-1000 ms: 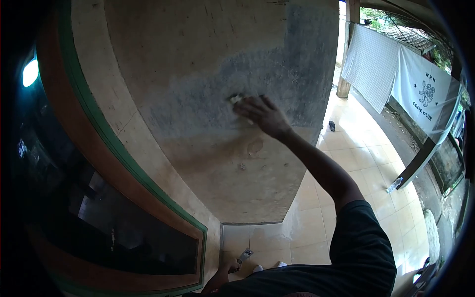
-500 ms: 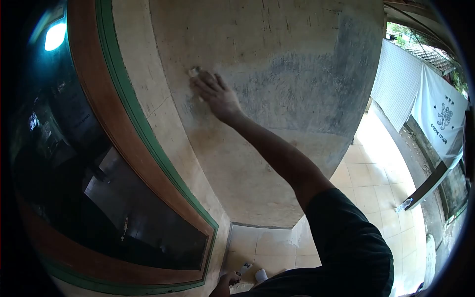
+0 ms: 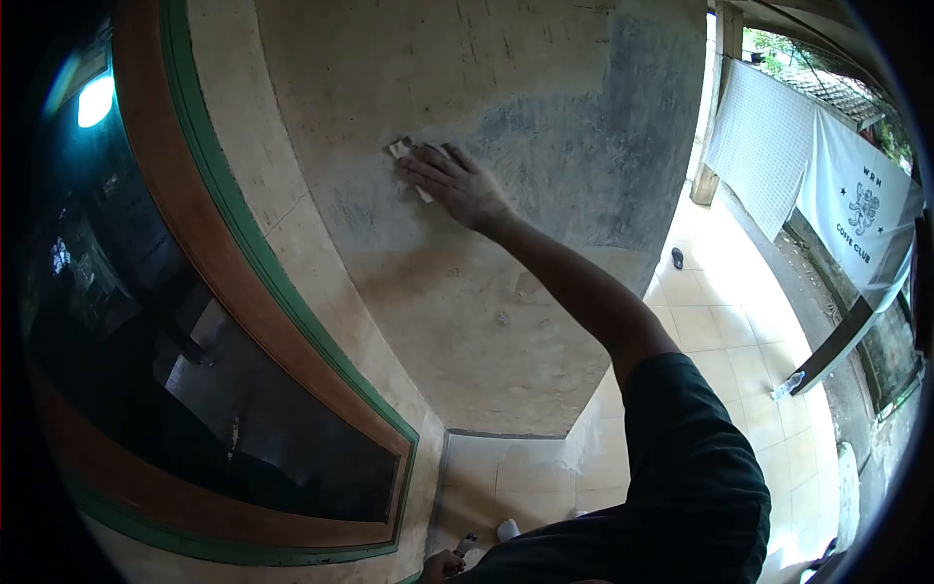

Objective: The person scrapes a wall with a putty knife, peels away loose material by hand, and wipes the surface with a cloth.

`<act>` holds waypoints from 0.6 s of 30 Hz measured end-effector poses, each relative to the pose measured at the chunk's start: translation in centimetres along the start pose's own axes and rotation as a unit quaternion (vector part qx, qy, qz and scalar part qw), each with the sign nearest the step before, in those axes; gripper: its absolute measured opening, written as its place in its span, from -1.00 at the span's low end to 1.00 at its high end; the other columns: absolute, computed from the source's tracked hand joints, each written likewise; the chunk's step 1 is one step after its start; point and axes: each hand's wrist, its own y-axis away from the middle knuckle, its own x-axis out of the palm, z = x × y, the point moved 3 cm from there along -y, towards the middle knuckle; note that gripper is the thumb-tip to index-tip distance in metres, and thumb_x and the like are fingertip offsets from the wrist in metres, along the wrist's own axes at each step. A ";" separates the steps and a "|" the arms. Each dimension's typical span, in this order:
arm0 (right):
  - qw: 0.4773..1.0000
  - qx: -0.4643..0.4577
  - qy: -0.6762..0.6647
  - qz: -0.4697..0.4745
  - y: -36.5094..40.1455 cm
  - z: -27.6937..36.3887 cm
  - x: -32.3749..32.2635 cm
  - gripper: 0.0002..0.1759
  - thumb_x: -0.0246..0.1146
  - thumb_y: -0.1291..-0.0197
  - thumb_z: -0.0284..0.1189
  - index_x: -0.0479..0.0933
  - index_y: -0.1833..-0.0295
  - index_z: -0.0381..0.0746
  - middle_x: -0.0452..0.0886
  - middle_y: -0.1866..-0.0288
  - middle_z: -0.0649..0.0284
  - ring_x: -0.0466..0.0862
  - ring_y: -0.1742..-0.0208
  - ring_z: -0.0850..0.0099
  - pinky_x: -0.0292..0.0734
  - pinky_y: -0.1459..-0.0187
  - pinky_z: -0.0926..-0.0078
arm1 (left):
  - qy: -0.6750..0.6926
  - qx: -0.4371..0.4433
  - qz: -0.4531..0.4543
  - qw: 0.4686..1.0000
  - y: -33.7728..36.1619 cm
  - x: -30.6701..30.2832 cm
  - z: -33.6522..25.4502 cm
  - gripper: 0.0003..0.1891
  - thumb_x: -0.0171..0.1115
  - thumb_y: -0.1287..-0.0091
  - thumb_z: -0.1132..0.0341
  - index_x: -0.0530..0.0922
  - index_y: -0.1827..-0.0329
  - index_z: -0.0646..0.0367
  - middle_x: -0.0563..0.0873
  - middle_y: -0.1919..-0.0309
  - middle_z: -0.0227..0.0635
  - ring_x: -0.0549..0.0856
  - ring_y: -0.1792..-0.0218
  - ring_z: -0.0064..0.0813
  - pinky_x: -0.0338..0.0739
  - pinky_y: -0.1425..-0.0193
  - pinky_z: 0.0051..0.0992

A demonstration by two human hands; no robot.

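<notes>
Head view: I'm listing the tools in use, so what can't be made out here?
All in the head view:
Pale pad: mostly hidden under the right hand; its material is unclear.
Left hand: cut off by the bottom edge; the small tool by it is too small to identify.
Window: too dark inside.

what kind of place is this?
Probably a covered porch outside a building, open on one side: a worn plaster wall under the right hand, a tiled floor running past a wooden post, and a printed banner hung along the open side.
</notes>
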 end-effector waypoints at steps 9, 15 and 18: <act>0.964 0.198 0.108 -0.141 9.9 -22.5 -11.6 -0.29 0.03 -0.36 -0.22 -0.09 -0.55 0.24 -0.16 -0.62 0.55 -0.17 -0.61 0.42 -0.37 -0.53 -0.05 | -0.085 0.012 -0.049 0.995 3.8 -1.0 -9.2 -0.93 0.19 -0.26 0.36 0.58 0.35 0.13 0.61 0.61 -0.39 0.50 0.70 -0.57 0.37 0.62 -0.53; 0.912 0.357 0.086 -0.181 9.4 -21.4 -11.5 -0.22 0.06 -0.33 -0.17 -0.14 -0.57 0.10 -0.19 -0.63 0.42 -0.15 -0.61 0.30 -0.23 -0.53 -0.01 | -0.096 0.052 -0.012 0.994 2.0 3.1 -16.1 -0.90 0.19 -0.23 0.38 0.60 0.44 0.15 0.59 0.65 -0.38 0.50 0.69 -0.57 0.36 0.63 -0.52; 0.979 0.204 -0.020 -0.021 11.3 -12.0 -5.3 -0.24 0.00 -0.35 -0.19 -0.17 -0.57 0.09 -0.29 -0.64 0.40 -0.21 -0.61 0.29 -0.21 -0.53 0.04 | -0.102 0.051 -0.003 0.993 0.0 5.7 -16.7 -0.92 0.20 -0.22 0.38 0.61 0.42 0.15 0.58 0.66 -0.39 0.49 0.70 -0.57 0.34 0.65 -0.51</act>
